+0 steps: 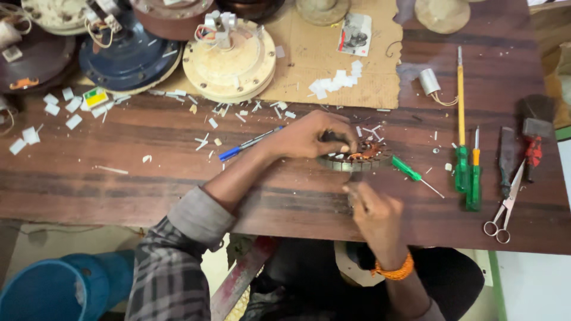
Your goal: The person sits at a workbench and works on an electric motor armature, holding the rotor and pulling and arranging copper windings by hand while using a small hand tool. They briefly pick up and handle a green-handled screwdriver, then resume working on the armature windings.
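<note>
A round metal stator with copper windings [360, 156] lies flat on the dark wooden table [178, 178]. My left hand [312, 135] rests over its left part, fingers curled on it and gripping it. My right hand [372, 209] hovers just in front of the stator, blurred, fingers pinched together; whether it holds something small I cannot tell. An orange bracelet sits on the right wrist. A blue pen [247, 144] lies beside my left forearm.
Screwdrivers [461, 142], a small green one [413, 173], scissors [505, 205] and a brush [535, 128] lie at the right. Fan motor housings [229, 56] stand at the back on cardboard, with white paper scraps scattered. A blue bucket [53, 288] is below left.
</note>
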